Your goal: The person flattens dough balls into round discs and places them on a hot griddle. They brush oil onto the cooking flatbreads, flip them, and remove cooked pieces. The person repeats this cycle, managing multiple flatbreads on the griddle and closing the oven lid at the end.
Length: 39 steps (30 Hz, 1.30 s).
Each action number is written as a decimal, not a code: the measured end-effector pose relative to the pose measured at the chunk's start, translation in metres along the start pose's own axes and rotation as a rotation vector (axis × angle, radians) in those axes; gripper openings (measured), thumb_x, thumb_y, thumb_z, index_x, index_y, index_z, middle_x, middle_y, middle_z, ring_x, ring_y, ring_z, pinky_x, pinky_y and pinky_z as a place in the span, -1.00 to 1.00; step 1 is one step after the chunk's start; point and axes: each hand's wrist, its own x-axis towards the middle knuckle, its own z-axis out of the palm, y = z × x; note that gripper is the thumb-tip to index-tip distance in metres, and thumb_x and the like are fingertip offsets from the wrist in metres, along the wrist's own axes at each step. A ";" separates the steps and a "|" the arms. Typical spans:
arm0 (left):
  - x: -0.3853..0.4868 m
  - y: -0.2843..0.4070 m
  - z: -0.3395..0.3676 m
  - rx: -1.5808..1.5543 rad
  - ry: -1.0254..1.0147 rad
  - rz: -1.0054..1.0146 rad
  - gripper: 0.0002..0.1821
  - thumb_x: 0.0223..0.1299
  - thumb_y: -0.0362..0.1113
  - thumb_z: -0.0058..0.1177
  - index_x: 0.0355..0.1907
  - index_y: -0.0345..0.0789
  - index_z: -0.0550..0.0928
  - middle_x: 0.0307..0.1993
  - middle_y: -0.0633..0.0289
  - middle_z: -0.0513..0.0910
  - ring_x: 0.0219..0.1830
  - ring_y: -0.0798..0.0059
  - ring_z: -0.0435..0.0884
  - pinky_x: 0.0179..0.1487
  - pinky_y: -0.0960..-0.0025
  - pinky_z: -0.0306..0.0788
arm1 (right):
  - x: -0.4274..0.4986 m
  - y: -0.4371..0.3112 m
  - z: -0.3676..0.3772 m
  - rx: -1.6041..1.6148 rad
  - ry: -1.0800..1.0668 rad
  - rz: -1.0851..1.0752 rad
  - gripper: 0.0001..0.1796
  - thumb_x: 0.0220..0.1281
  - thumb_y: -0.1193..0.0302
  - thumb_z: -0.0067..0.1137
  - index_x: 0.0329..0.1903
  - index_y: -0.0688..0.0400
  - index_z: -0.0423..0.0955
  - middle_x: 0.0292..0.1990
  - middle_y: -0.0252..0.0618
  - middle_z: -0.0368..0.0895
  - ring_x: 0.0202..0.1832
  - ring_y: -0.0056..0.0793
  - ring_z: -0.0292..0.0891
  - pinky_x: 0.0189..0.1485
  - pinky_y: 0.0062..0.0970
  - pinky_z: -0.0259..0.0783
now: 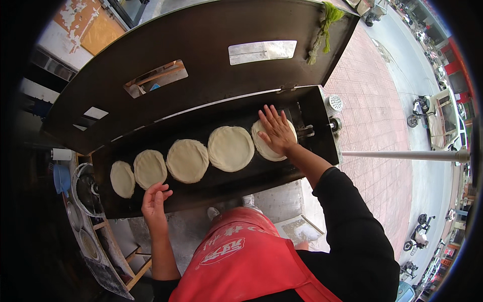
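Observation:
Several flat, pale dough rounds with ridged rims lie in a row on a long dark metal griddle [211, 188]. My right hand [274, 130] rests palm down, fingers extended, on the rightmost dough round [264, 147], partly hiding it. My left hand [155, 202] hovers at the griddle's near edge, its fingers loosely curled around nothing. Closest to it is the second dough round from the left [150, 168]; fingertips overlap that round's lower edge in view, and contact cannot be made out. A larger dough round [231, 148] and another round [187, 160] lie between my hands.
Behind the griddle a raised metal lid [203, 34] with cut-out windows stands hinged, a green cord [326, 28] hanging from it. At the left is a floury table [92, 260] with metal pans and a blue container [61, 179]. A pale pole [403, 155] extends right.

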 end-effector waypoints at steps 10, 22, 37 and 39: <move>-0.040 -0.009 -0.044 0.011 0.155 -0.039 -0.70 0.34 -0.30 -0.13 0.04 -0.40 0.45 -0.15 0.11 0.58 -0.20 0.44 0.59 0.00 0.40 0.46 | 0.020 0.006 -0.015 -0.175 -0.120 -0.188 -0.34 0.37 0.02 -0.39 0.41 0.06 -0.09 0.43 -0.22 -0.16 0.47 -0.25 -0.34 0.45 -0.20 -0.38; -0.067 -0.025 -0.081 -0.038 0.208 -0.096 -0.72 0.32 -0.33 -0.09 0.03 -0.39 0.47 -0.17 0.15 0.58 -0.20 0.47 0.58 0.00 0.40 0.46 | 0.006 0.000 -0.014 -0.062 -0.063 -0.169 -0.35 0.36 0.07 -0.34 0.42 0.03 -0.10 0.44 -0.24 -0.17 0.47 -0.31 -0.33 0.46 -0.26 -0.37; -0.074 -0.170 -0.342 -0.435 0.775 -0.294 -0.62 0.30 -0.16 -0.03 0.13 -0.21 0.41 -0.02 0.29 0.53 -0.25 0.56 0.59 -0.19 0.54 0.40 | -0.058 -0.087 -0.035 0.057 0.397 0.296 -0.37 0.43 0.06 -0.43 0.42 0.10 -0.09 0.45 -0.13 -0.24 0.47 -0.13 -0.40 0.42 -0.12 -0.32; -0.041 -0.194 -0.379 -0.281 0.768 -0.310 -0.56 0.29 -0.09 -0.03 0.17 -0.19 0.39 0.03 0.31 0.51 -0.30 0.57 0.59 -0.21 0.54 0.38 | -0.053 -0.171 -0.042 0.194 0.365 0.253 -0.36 0.42 0.04 -0.40 0.41 0.12 -0.07 0.44 -0.10 -0.24 0.47 -0.11 -0.40 0.42 -0.16 -0.32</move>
